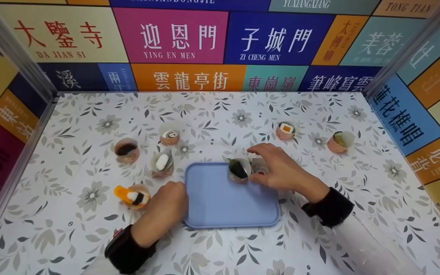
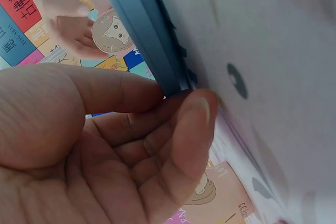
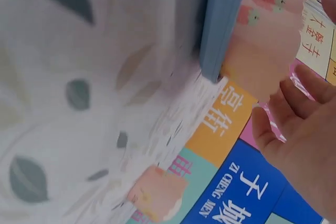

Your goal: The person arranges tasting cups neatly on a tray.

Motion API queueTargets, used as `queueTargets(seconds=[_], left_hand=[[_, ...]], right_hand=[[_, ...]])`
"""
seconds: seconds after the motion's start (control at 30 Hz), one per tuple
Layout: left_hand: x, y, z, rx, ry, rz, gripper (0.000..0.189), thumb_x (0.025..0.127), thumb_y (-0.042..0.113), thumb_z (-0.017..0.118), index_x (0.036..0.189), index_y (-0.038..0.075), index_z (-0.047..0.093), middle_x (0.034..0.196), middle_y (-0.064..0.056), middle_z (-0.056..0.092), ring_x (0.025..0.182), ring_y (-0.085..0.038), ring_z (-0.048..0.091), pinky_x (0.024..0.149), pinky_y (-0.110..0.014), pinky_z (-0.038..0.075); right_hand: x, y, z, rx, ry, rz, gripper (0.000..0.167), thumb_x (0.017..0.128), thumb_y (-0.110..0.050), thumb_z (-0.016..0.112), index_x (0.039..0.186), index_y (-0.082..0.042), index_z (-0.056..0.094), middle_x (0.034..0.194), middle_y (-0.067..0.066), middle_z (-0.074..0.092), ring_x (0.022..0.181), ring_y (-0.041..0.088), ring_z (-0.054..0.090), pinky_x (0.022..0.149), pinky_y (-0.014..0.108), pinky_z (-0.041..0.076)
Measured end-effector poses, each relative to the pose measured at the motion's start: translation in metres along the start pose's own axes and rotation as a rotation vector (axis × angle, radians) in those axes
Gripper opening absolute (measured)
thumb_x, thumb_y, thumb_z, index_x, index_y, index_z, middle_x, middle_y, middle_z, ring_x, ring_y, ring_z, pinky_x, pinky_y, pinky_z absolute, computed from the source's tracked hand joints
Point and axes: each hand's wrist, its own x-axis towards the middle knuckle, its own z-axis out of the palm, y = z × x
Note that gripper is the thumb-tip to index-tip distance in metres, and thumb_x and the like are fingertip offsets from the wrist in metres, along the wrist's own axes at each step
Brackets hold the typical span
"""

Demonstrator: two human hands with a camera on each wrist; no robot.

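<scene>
A blue tray (image 1: 220,206) lies on the flowered cloth. My left hand (image 1: 166,204) pinches its left edge; in the left wrist view, thumb and forefinger meet at the tray's rim (image 2: 144,30). Two small paper cups stand side by side at the tray's far right: one cup (image 1: 239,170) holds a dark green piece, the other cup (image 1: 259,164) shows a bit of red and is partly hidden by my right hand (image 1: 285,168). That hand's fingers are spread around the second cup. In the right wrist view, they stand apart from a strawberry-printed cup (image 3: 268,35).
Left of the tray stand cups with a dark filling (image 1: 126,150), a white swirl (image 1: 170,135), a white piece (image 1: 162,163) and an orange-and-white piece (image 1: 136,196). Farther right are an orange-and-white topped cup (image 1: 285,130) and a greenish one (image 1: 339,141). Printed panels (image 1: 174,34) border the table.
</scene>
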Motion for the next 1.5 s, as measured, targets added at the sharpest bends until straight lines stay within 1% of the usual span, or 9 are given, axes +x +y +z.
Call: queueTargets(seconds=[0.13,0.37,0.47,0.57,0.83,1.03,1.2,1.33,1.5], left_hand=[[0.000,0.000,0.000,-0.003,0.007,0.000,0.019,0.095,0.000,0.057,0.079,0.000,0.065,0.076,-0.017,0.062,0.072,-0.036,0.066,0.060,-0.047,0.053],[0.000,0.000,0.001,0.002,0.011,-0.004,0.019,0.095,0.001,0.058,0.078,0.001,0.066,0.077,-0.017,0.063,0.072,-0.037,0.067,0.061,-0.048,0.054],[-0.001,0.001,0.001,0.001,0.014,0.000,0.019,0.095,0.000,0.057,0.078,0.001,0.066,0.078,-0.017,0.063,0.072,-0.037,0.067,0.061,-0.049,0.054],[-0.001,0.000,0.001,0.005,0.022,0.007,0.019,0.094,0.000,0.057,0.078,0.000,0.066,0.078,-0.017,0.063,0.072,-0.037,0.067,0.060,-0.050,0.054],[-0.002,0.002,0.001,0.014,0.007,-0.013,0.017,0.096,0.001,0.058,0.081,-0.001,0.066,0.079,-0.017,0.063,0.073,-0.036,0.066,0.061,-0.049,0.054],[-0.001,0.004,0.000,0.023,-0.003,-0.025,0.017,0.097,0.001,0.057,0.083,-0.001,0.067,0.081,-0.018,0.063,0.076,-0.038,0.067,0.065,-0.050,0.055],[0.001,0.004,0.000,0.030,-0.028,-0.050,0.017,0.097,0.002,0.058,0.084,-0.001,0.068,0.082,-0.018,0.063,0.077,-0.037,0.067,0.066,-0.050,0.055],[0.002,0.004,0.000,0.031,-0.043,-0.068,0.017,0.098,0.003,0.057,0.086,0.000,0.068,0.084,-0.018,0.064,0.078,-0.037,0.067,0.066,-0.049,0.054],[0.000,0.004,0.001,0.034,0.001,-0.032,0.018,0.097,0.002,0.058,0.082,0.000,0.067,0.080,-0.018,0.063,0.075,-0.037,0.067,0.062,-0.048,0.054]], right_hand=[[-0.011,0.008,-0.009,-0.029,0.126,0.003,0.064,0.093,-0.035,0.078,0.143,-0.001,0.056,0.141,0.014,0.059,0.135,0.035,0.052,0.110,0.055,0.040],[-0.040,0.027,-0.020,-0.141,0.302,-0.058,0.070,0.093,-0.024,0.080,0.150,0.001,0.048,0.164,0.015,0.039,0.148,0.037,0.040,0.113,0.057,0.036],[-0.056,0.037,-0.025,-0.185,0.316,0.025,0.079,0.093,-0.027,0.081,0.155,0.001,0.042,0.164,0.018,0.038,0.147,0.041,0.039,0.114,0.061,0.034],[-0.071,0.049,-0.030,-0.204,0.298,0.168,0.085,0.093,-0.034,0.080,0.158,0.002,0.036,0.164,0.027,0.032,0.148,0.050,0.032,0.112,0.069,0.031],[-0.096,0.089,-0.042,-0.107,0.315,0.389,0.101,0.093,-0.040,0.080,0.162,0.006,0.022,0.168,0.032,0.013,0.152,0.054,0.018,0.112,0.073,0.025],[-0.100,0.114,-0.059,0.009,0.373,0.530,0.110,0.095,-0.046,0.076,0.165,0.002,0.008,0.171,0.029,0.003,0.155,0.051,0.009,0.118,0.070,0.016],[-0.099,0.133,-0.074,0.060,0.377,0.621,0.116,0.094,-0.051,0.074,0.165,0.001,0.000,0.170,0.031,0.001,0.154,0.054,0.010,0.117,0.071,0.017],[-0.094,0.148,-0.084,0.087,0.342,0.694,0.121,0.093,-0.058,0.072,0.165,0.002,-0.006,0.169,0.034,0.000,0.152,0.058,0.012,0.117,0.072,0.018],[-0.088,0.163,-0.095,0.091,0.275,0.765,0.128,0.091,-0.062,0.073,0.162,0.006,-0.009,0.166,0.039,0.004,0.148,0.061,0.018,0.116,0.071,0.022]])
